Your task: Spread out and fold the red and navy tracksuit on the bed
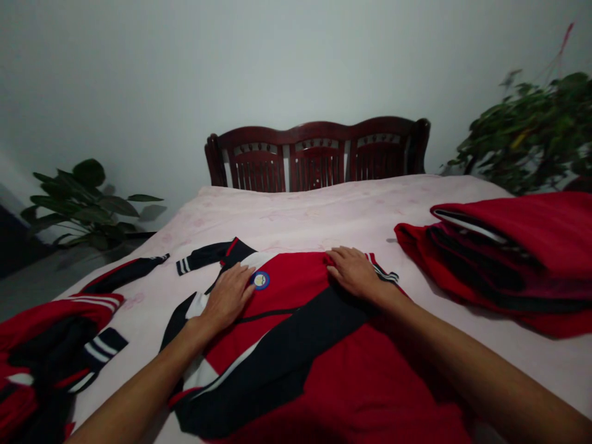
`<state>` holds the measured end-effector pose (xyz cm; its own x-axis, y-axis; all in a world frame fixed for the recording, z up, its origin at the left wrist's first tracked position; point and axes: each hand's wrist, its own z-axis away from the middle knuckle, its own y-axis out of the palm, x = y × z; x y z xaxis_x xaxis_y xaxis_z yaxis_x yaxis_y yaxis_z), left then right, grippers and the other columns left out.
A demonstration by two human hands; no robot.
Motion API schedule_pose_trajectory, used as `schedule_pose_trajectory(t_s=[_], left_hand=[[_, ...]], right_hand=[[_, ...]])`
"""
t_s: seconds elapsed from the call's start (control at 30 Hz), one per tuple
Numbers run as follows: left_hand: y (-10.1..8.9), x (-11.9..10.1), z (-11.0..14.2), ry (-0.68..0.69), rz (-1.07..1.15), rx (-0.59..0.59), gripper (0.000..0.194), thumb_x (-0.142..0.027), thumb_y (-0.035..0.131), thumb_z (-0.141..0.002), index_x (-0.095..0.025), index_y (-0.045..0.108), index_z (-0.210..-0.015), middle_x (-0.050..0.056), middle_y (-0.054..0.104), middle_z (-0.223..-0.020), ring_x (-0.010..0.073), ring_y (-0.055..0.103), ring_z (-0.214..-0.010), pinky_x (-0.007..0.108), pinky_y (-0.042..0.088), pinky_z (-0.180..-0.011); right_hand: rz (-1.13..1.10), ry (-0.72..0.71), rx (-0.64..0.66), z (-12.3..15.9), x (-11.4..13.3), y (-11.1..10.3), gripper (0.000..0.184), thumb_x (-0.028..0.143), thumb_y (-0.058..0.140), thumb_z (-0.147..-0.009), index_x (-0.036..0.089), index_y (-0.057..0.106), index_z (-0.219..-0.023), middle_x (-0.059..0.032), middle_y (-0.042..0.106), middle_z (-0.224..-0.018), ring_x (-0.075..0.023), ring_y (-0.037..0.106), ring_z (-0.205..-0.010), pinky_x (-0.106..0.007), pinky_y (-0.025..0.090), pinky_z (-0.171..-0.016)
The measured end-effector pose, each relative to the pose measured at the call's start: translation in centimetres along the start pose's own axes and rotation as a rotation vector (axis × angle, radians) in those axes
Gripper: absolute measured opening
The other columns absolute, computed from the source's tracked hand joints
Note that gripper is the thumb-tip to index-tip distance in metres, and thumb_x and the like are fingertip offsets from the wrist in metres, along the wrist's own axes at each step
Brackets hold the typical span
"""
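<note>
A red, black and white jacket lies on the bed in front of me, with a round blue badge on its chest. One black sleeve is laid across its body. My left hand rests on the jacket beside the badge, fingers stretched out and holding nothing. On the jacket's right side lies my right hand, its fingers extended over the red cloth near the striped edge. The underside of each hand is hidden.
A pink sheet covers the bed. A folded stack of red clothes sits at the right. Another red and black jacket lies crumpled at the left. Behind are a dark wooden bench back and leafy plants on both sides.
</note>
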<state>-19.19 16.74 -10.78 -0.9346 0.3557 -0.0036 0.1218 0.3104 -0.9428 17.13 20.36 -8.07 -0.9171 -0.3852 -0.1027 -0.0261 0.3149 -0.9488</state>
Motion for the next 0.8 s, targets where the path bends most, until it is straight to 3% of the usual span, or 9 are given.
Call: schedule_pose_trajectory(t_s=[0.07, 0.13, 0.27, 0.4, 0.47, 0.57, 0.63, 0.7, 0.8], left_hand=[[0.8, 0.5, 2.0, 0.026, 0.018, 0.089, 0.051, -0.042, 0.04, -0.1, -0.02, 0.049, -0.145, 0.013, 0.049, -0.152, 0.0295, 0.041, -0.143, 0.05, 0.031, -0.118], [1.0, 1.5, 3.5, -0.013, 0.039, 0.164, 0.053, -0.042, 0.041, -0.099, -0.018, 0.048, -0.146, 0.015, 0.046, -0.154, 0.0304, 0.041, -0.143, 0.05, 0.031, -0.118], [-1.6, 1.9, 4.8, -0.087, 0.159, 0.273, 0.052, -0.044, 0.043, -0.096, -0.017, 0.056, -0.139, 0.014, 0.05, -0.151, 0.0299, 0.042, -0.142, 0.047, 0.031, -0.119], [-5.2, -2.0, 6.3, -0.103, 0.413, 0.339, 0.054, -0.052, 0.04, -0.097, -0.02, 0.059, -0.136, 0.009, 0.056, -0.146, 0.0256, 0.049, -0.137, 0.041, 0.033, -0.117], [-5.9, -4.6, 7.3, -0.121, 0.477, 0.374, 0.061, -0.053, 0.054, -0.089, -0.021, 0.053, -0.142, 0.01, 0.055, -0.147, 0.0272, 0.051, -0.134, 0.04, 0.037, -0.114], [-6.0, -7.1, 8.7, -0.188, 0.48, 0.363, 0.066, -0.036, 0.065, -0.081, -0.017, 0.051, -0.143, 0.013, 0.062, -0.137, 0.0279, 0.058, -0.123, 0.037, 0.043, -0.105], [-6.5, -7.8, 9.4, -0.226, 0.505, 0.311, 0.053, -0.022, 0.057, -0.081, -0.017, 0.059, -0.133, 0.01, 0.069, -0.118, 0.0239, 0.064, -0.108, 0.034, 0.046, -0.095], [-7.9, -7.8, 10.3, -0.19, 0.579, 0.28, 0.043, -0.013, 0.05, -0.078, -0.019, 0.068, -0.116, 0.005, 0.069, -0.1, 0.0194, 0.065, -0.094, 0.03, 0.047, -0.086], [-10.8, -7.7, 12.7, -0.013, 0.711, 0.38, 0.032, -0.009, 0.047, -0.071, -0.02, 0.071, -0.089, 0.0, 0.063, -0.086, 0.0149, 0.06, -0.08, 0.025, 0.045, -0.073]], right_hand=[[0.007, -0.033, 0.066, 1.9, -0.8, 0.7, 0.049, 0.042, 0.039, -0.1, 0.019, 0.052, -0.141, -0.0118, 0.052, -0.147, -0.0301, 0.043, -0.138, -0.048, 0.028, -0.114], [0.022, 0.038, 0.16, 3.4, -2.4, 1.1, 0.048, 0.039, 0.037, -0.1, 0.018, 0.051, -0.142, -0.0124, 0.05, -0.15, -0.0309, 0.042, -0.139, -0.051, 0.029, -0.114], [-0.017, 0.236, 0.221, 5.5, -5.1, -0.7, 0.051, 0.038, 0.04, -0.098, 0.017, 0.047, -0.144, -0.0175, 0.048, -0.15, -0.032, 0.051, -0.132, -0.047, 0.043, -0.102], [-0.066, 0.332, 0.332, 6.8, -4.5, -3.5, 0.063, 0.039, 0.06, -0.086, 0.019, 0.047, -0.144, -0.0192, 0.06, -0.134, -0.0338, 0.061, -0.117, -0.041, 0.049, -0.089], [-0.06, 0.316, 0.324, 7.2, -3.7, -4.5, 0.047, 0.028, 0.059, -0.085, 0.017, 0.059, -0.131, -0.0184, 0.065, -0.124, -0.0313, 0.063, -0.111, -0.037, 0.048, -0.086], [-0.066, 0.329, 0.263, 7.7, -2.8, -6.2, 0.03, 0.02, 0.05, -0.087, 0.016, 0.068, -0.11, -0.0158, 0.069, -0.113, -0.0266, 0.065, -0.104, -0.032, 0.046, -0.082], [-0.225, 0.338, 0.212, 8.4, -2.3, -7.9, 0.028, 0.022, 0.049, -0.084, 0.017, 0.068, -0.103, -0.0111, 0.072, -0.1, -0.0222, 0.066, -0.092, -0.027, 0.046, -0.073], [-0.552, 0.368, 0.166, 9.7, -1.9, -10.0, 0.025, 0.025, 0.05, -0.077, 0.017, 0.066, -0.094, -0.0049, 0.069, -0.081, -0.0173, 0.063, -0.072, -0.024, 0.043, -0.06], [-1.027, 0.414, 0.238, 13.4, -1.1, -12.7, 0.019, 0.028, 0.052, -0.066, 0.018, 0.059, -0.081, 0.0025, 0.056, -0.063, -0.0114, 0.05, -0.054, -0.021, 0.034, -0.049]])
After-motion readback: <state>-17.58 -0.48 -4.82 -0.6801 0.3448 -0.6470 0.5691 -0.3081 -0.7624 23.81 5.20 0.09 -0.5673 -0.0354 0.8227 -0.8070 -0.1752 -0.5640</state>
